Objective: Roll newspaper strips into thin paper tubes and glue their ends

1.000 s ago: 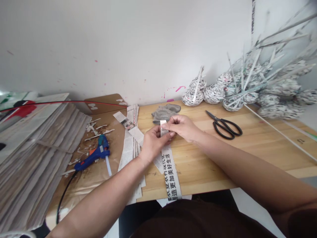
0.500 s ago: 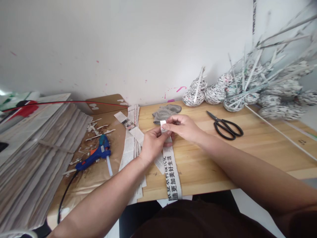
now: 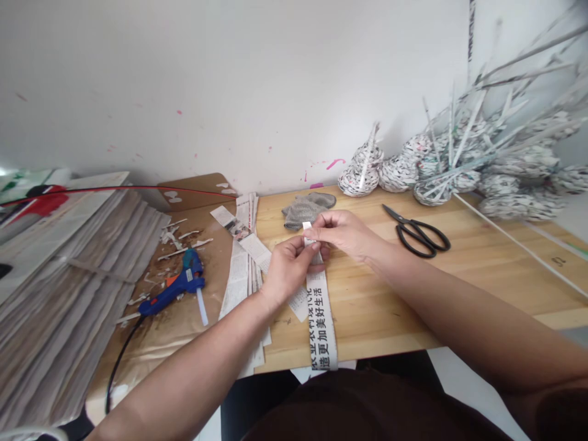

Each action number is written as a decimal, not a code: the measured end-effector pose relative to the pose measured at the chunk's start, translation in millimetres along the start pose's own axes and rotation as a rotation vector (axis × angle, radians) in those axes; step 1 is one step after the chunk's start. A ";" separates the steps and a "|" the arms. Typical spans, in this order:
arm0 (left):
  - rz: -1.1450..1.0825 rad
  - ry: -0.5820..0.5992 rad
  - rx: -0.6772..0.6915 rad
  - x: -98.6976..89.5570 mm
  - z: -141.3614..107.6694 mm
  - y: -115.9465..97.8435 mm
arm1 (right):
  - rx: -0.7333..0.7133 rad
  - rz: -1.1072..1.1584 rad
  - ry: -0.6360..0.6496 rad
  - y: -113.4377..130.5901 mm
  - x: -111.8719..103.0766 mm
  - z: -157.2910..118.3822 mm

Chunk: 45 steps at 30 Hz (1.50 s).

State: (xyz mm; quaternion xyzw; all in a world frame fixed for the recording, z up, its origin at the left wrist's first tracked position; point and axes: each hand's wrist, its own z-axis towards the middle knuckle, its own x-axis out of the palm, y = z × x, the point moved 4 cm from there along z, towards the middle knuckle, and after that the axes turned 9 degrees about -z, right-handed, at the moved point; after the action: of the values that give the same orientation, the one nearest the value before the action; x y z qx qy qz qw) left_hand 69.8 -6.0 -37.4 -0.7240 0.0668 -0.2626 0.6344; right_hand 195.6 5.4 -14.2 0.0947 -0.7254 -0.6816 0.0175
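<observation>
A long newspaper strip (image 3: pixel 323 324) with large black characters runs from my hands down over the table's front edge. My left hand (image 3: pixel 289 264) pinches it near its far end, thumb on top. Close beside it, my right hand (image 3: pixel 342 234) grips the top end between thumb and fingers, where a narrow white tip sticks up. Part of the strip is covered by my fingers. Just beyond my hands lies a crumpled grey cloth (image 3: pixel 305 209). More newspaper strips (image 3: pixel 239 275) lie in a loose pile left of my left hand.
Black-handled scissors (image 3: pixel 420 236) lie to the right. A blue glue gun (image 3: pixel 177 288) rests on brown paper among scraps, its cord hanging off the front. A tall tied newspaper stack (image 3: pixel 82 294) fills the left. Woven paper shapes (image 3: pixel 361 168) with long protruding strips stand along the wall at right.
Both hands have shifted slightly right with the upper end of the strip. Their pinching grip looks the same, and the other things stay where they were.
</observation>
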 end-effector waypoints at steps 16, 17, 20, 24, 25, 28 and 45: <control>-0.020 -0.025 -0.022 -1.1 -1.8 0.1 | -0.029 -0.088 0.033 1.8 -1.3 -1.0; -0.017 -0.025 -0.027 -1.1 -2.1 0.3 | -0.031 -0.091 0.064 2.3 -1.4 -1.1; -0.001 -0.019 -0.040 -0.9 -2.7 1.6 | -0.015 -0.084 0.106 1.7 -2.3 -1.0; 0.029 0.018 -0.040 0.9 -3.5 3.1 | 0.027 -0.054 0.070 -1.9 -3.0 -1.1; 0.028 0.027 -0.040 1.5 -3.7 3.4 | 0.041 -0.048 0.065 -2.8 -2.4 -1.5; 0.005 0.046 -0.044 3.1 -4.5 4.2 | 0.070 -0.024 0.052 -3.6 -0.7 -3.0; -0.095 0.081 -0.107 8.2 -4.9 6.8 | 0.049 0.044 0.189 -1.1 2.4 -5.5</control>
State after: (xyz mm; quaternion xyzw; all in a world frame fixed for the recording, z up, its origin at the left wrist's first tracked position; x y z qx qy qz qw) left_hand 76.1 -15.2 -41.1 -0.7481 0.0721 -0.3176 0.5782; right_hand 194.3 -0.5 -15.1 0.1428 -0.7388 -0.6512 0.0986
